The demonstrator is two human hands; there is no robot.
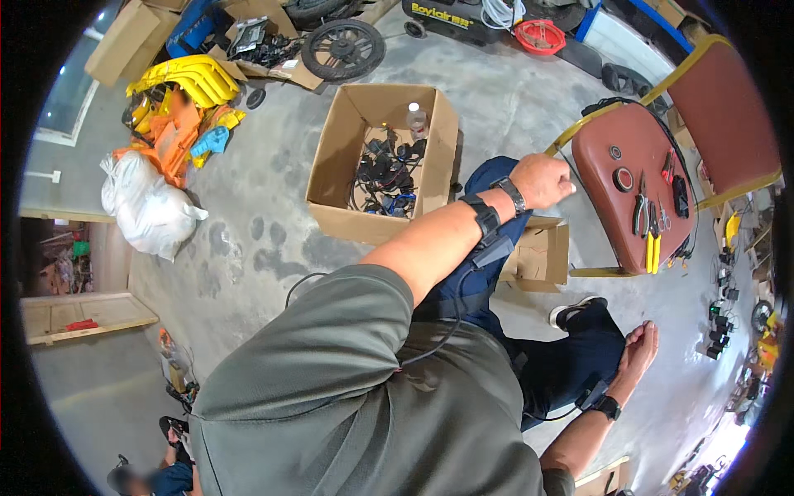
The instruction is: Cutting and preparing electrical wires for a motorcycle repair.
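My left hand (542, 182) is closed near the left edge of a brown padded chair seat (600, 149). Its curled fingers hide whatever they may hold. Beside my right knee, my right hand (638, 351) is closed too, its contents hidden. On the seat lie a yellow-handled cutting tool (653, 248), pliers (641, 211), scissors (664, 217), a red-handled tool (668, 167), a black device (681, 197), a roll of tape (623, 178) and a smaller ring (615, 152). Left of my left forearm stands an open cardboard box (335, 157) with tangled black wired parts (385, 169) and a clear bottle (417, 121).
A smaller open box (538, 252) sits on the floor by my leg. White bag (153, 207), orange and yellow plastic parts (178, 124) and a wheel (343, 50) are farther left. A red basket (539, 36) is at the back. Another person (169, 475) appears lower left.
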